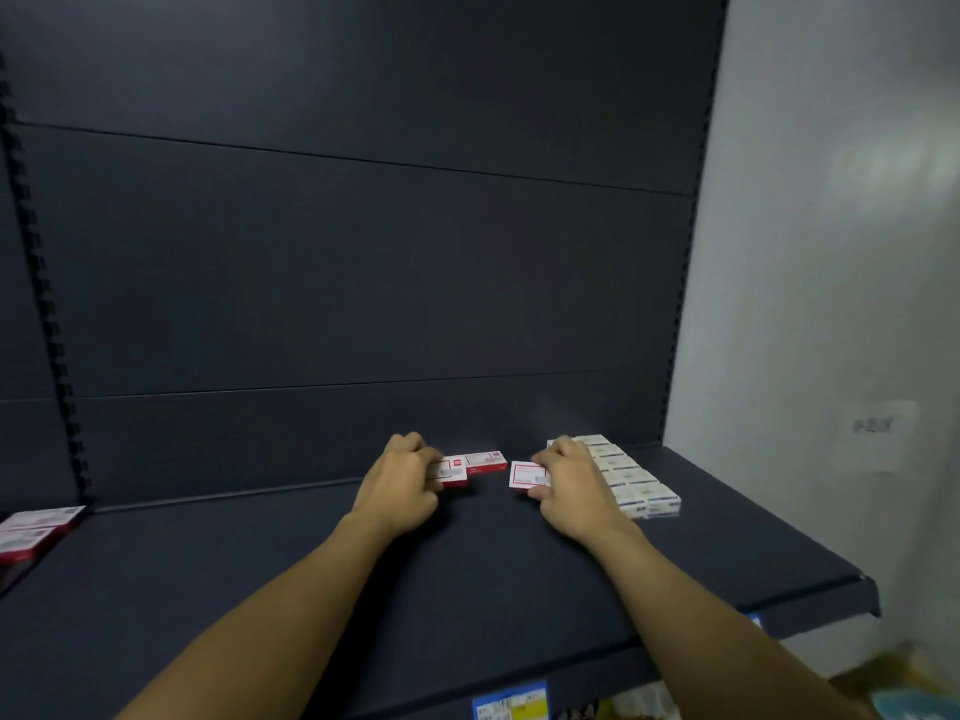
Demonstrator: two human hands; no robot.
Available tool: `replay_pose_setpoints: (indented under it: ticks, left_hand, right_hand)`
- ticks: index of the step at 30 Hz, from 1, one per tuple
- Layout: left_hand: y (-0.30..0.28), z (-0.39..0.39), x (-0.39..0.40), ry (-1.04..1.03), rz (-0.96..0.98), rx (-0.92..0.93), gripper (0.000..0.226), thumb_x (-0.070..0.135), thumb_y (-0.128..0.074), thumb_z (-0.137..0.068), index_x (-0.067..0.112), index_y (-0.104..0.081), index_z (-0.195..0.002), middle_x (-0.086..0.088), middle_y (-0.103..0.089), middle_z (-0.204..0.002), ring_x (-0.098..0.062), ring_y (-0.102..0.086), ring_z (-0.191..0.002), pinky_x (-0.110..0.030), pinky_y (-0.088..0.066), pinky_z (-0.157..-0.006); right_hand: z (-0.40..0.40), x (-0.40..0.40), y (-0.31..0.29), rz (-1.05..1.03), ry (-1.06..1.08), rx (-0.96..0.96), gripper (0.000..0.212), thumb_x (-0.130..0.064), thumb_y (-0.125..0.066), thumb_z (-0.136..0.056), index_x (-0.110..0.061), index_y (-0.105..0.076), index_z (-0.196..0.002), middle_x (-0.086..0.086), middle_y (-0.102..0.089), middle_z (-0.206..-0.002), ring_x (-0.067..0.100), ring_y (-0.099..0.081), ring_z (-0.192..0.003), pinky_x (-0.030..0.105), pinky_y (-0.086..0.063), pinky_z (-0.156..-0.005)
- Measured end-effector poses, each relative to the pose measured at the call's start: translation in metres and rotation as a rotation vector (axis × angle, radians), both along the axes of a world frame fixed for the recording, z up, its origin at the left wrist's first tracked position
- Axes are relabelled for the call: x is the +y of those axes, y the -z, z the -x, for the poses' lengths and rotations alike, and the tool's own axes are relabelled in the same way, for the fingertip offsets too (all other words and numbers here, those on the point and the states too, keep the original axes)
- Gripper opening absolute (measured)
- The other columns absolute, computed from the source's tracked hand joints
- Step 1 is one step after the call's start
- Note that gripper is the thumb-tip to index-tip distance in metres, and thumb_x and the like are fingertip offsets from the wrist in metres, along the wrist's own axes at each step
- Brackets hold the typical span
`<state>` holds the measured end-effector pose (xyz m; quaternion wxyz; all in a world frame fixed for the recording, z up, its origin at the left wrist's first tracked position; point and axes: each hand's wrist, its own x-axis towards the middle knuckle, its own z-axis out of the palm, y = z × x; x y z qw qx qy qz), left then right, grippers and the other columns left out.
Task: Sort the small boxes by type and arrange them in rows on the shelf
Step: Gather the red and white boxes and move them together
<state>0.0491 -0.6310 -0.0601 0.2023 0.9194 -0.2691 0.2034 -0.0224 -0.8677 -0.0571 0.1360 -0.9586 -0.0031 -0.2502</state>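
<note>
Here, red box (527, 476) (white-faced) in right hand (571, 485)

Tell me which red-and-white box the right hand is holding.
The lone box left of the white row, pinched by the right hand. The other red boxes sit by the left hand.

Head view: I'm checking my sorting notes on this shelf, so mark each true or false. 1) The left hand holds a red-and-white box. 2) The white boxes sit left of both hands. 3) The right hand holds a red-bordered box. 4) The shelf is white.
1) True: the left hand grips a red-and-white box.
2) False: the row of white boxes lies right of both hands, partly behind the right hand.
3) True: its fingers pinch a red-bordered box.
4) False: the shelf is dark.
</note>
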Motion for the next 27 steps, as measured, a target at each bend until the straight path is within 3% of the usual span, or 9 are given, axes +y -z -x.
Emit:
replay_pose_setpoints:
  ticks: [5, 11, 16, 21, 27]
  left_hand:
    - [0.012, -0.009, -0.018, -0.124, 0.15, 0.015, 0.043, 0.014, -0.061, -0.087, 0.015, -0.063, -0.13, 0.009, -0.048, -0.109, -0.014, -0.041, -0.105, -0.036, -0.052, -0.088]
    - [0.021, -0.019, -0.021, -0.181, 0.04, -0.005, 0.049, 0.016, -0.06, -0.084, 0.018, -0.062, -0.132, 0.008, -0.05, -0.115, -0.014, -0.041, -0.106, -0.031, -0.051, -0.08]
    - [0.025, -0.03, -0.019, -0.134, 0.004, -0.011, 0.047, 0.019, -0.063, -0.083, 0.018, -0.065, -0.13, 0.007, -0.052, -0.115, -0.013, -0.042, -0.104, -0.03, -0.049, -0.087]
    - [0.032, -0.041, -0.023, -0.075, 0.019, -0.051, 0.045, 0.022, -0.063, -0.084, 0.018, -0.066, -0.129, 0.008, -0.052, -0.111, -0.012, -0.043, -0.103, -0.032, -0.049, -0.09]
    - [0.037, -0.047, -0.027, -0.057, 0.0, -0.108, 0.041, 0.025, -0.066, -0.085, 0.016, -0.069, -0.125, 0.005, -0.056, -0.107, -0.015, -0.047, -0.098, -0.032, -0.048, -0.091]
  right_hand:
    - [-0.038, -0.003, 0.011, -0.018, -0.095, -0.032, 0.036, -0.023, -0.07, -0.087, -0.02, -0.064, -0.123, -0.005, -0.047, -0.116, 0.016, -0.043, -0.114, 0.033, -0.041, -0.104]
    - [-0.076, 0.001, 0.027, -0.081, -0.206, -0.097, 0.043, -0.012, -0.073, -0.084, -0.012, -0.064, -0.126, 0.0, -0.049, -0.114, 0.019, -0.043, -0.105, 0.032, -0.04, -0.1]
    - [-0.1, 0.006, 0.028, -0.141, -0.266, -0.14, 0.046, -0.006, -0.075, -0.081, -0.009, -0.064, -0.125, 0.0, -0.049, -0.112, 0.02, -0.044, -0.104, 0.035, -0.043, -0.1]
    - [-0.119, -0.004, 0.033, -0.187, -0.261, -0.145, 0.043, -0.006, -0.073, -0.083, -0.012, -0.065, -0.125, -0.01, -0.041, -0.108, 0.014, -0.04, -0.104, 0.02, -0.036, -0.094]
    - [-0.125, -0.003, 0.038, -0.191, -0.27, -0.107, 0.044, -0.008, -0.072, -0.085, -0.015, -0.064, -0.127, -0.01, -0.041, -0.109, 0.011, -0.038, -0.105, 0.015, -0.029, -0.093]
